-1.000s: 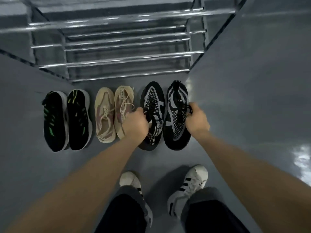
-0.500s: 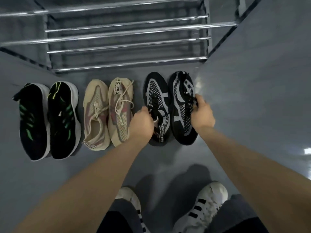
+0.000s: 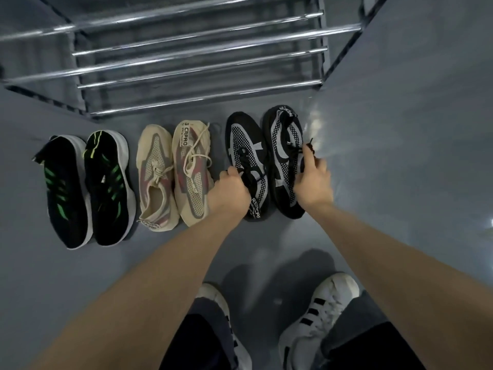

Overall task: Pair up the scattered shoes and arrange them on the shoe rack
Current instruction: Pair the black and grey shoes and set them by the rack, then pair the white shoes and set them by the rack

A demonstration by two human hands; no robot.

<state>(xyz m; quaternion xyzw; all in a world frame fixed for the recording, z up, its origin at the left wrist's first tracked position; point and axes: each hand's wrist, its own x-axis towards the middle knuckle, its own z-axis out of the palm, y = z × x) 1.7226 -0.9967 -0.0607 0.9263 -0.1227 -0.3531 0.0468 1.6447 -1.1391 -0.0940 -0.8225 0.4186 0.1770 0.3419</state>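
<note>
Our left hand (image 3: 229, 192) and right hand (image 3: 313, 180) each grip a black mesh shoe (image 3: 246, 156) beneath, likely to lift the pair together to the rack (image 3: 200, 57) beyond.

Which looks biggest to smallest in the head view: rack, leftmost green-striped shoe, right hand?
1. rack, spanning most of the frame's width.
2. green-striped shoe.
3. right hand, gripping the black-and-grey shoe.
This is apparent size only; the wide-angle lens distorts it.

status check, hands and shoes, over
Left hand and right hand each grip a black-and-grey shoe. All three pairs on the floor, shoe rack bare. Nothing in the way.
</note>
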